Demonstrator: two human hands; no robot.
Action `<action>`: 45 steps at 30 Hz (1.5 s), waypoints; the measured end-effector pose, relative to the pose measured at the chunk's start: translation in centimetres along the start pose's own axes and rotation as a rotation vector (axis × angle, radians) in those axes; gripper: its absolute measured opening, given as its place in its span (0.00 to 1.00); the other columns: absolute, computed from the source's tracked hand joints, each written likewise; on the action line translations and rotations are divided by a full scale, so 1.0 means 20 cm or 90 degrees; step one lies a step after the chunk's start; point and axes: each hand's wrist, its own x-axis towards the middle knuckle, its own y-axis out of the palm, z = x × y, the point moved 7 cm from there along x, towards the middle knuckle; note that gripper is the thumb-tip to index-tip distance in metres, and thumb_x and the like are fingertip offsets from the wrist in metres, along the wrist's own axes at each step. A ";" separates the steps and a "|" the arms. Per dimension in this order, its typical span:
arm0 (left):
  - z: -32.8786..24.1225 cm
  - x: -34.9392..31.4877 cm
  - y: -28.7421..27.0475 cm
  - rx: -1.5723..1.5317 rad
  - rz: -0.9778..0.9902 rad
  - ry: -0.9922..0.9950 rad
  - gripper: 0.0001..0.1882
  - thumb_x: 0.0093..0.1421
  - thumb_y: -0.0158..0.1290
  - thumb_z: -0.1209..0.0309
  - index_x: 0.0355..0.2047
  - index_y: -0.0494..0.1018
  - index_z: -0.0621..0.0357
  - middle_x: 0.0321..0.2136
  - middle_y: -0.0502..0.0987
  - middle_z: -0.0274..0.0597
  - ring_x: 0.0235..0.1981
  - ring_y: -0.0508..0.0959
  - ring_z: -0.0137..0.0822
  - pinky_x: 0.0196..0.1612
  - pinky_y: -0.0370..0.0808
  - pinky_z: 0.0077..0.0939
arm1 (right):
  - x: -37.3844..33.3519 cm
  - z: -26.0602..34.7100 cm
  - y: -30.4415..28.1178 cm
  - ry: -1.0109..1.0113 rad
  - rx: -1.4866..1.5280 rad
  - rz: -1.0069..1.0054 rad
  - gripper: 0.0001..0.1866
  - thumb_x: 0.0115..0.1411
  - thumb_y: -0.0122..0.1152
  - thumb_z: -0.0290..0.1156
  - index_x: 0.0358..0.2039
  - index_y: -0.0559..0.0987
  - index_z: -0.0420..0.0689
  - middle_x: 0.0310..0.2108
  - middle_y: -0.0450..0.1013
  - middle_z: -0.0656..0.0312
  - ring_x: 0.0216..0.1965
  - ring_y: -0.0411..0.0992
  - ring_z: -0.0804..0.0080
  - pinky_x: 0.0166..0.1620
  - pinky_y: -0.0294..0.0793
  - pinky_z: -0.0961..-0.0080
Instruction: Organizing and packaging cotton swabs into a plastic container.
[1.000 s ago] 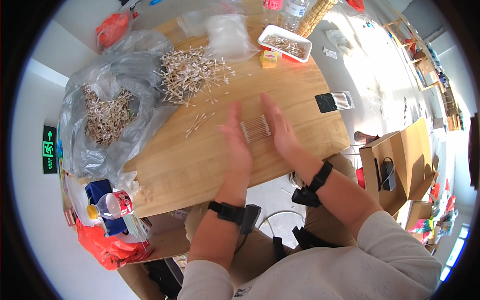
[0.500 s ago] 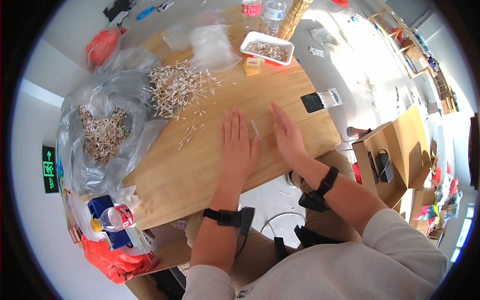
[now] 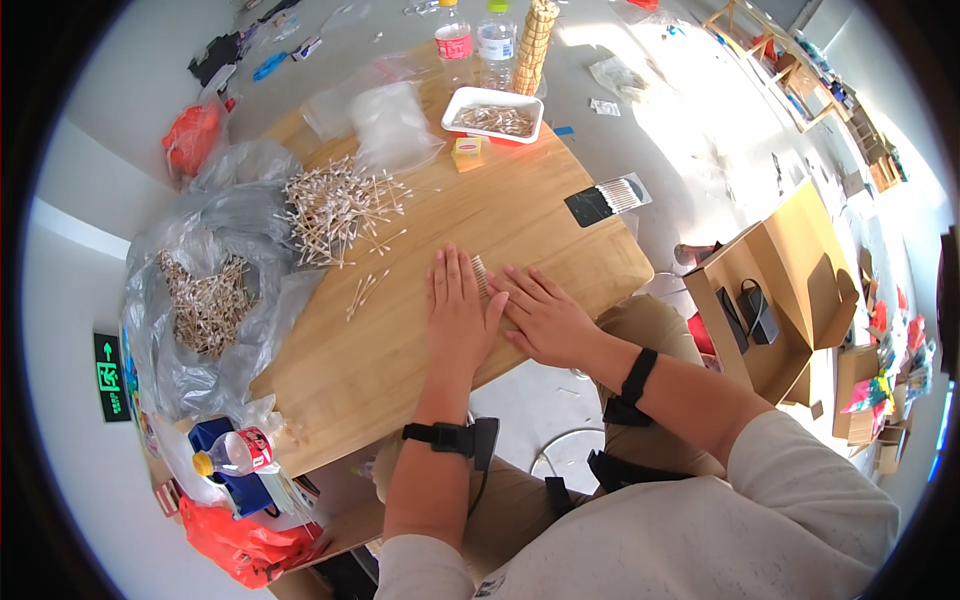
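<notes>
My left hand lies flat on the wooden table, its fingers stretched out and pointing away from me. A small row of cotton swabs sits side by side along its edge, partly hidden by the hands. From the other side my right hand reaches in, palm down with fingers extended, its fingertips close to the swabs and to my left thumb. To the left a few loose swabs lie apart from a big heap of swabs. At the right edge rests a black and clear packet of swabs.
A grey plastic bag full of swabs stands at the left. Further back are clear plastic bags, a white tray of swabs, a small yellow box and bottles. An open cardboard box stands right of the table.
My right hand has swung left and turned palm down, now meeting the swabs beside my left hand. The row is squeezed into a narrower strip. The whole view has shifted slightly.
</notes>
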 end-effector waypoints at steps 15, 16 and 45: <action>-0.02 -0.05 -0.03 0.016 0.062 0.048 0.45 0.72 0.40 0.41 0.73 0.54 0.70 0.76 0.49 0.60 0.78 0.47 0.54 0.77 0.43 0.53 | -0.01 0.00 0.02 0.017 -0.021 -0.045 0.35 0.69 0.54 0.46 0.72 0.64 0.43 0.75 0.56 0.60 0.76 0.51 0.58 0.77 0.47 0.55; -0.02 -0.05 -0.03 0.012 0.072 0.052 0.45 0.73 0.39 0.41 0.73 0.54 0.70 0.76 0.49 0.60 0.78 0.47 0.54 0.77 0.43 0.53 | -0.01 0.00 0.02 0.014 -0.013 -0.047 0.35 0.69 0.54 0.47 0.72 0.64 0.43 0.75 0.57 0.60 0.76 0.52 0.58 0.77 0.47 0.55; -0.34 0.16 0.14 0.012 0.125 0.069 0.42 0.71 0.46 0.57 0.74 0.45 0.76 0.76 0.44 0.69 0.77 0.42 0.64 0.77 0.41 0.55 | -0.30 -1.06 -0.60 0.266 0.140 -0.278 0.25 0.61 0.65 0.28 0.59 0.77 0.52 0.55 0.74 0.62 0.60 0.70 0.58 0.63 0.69 0.60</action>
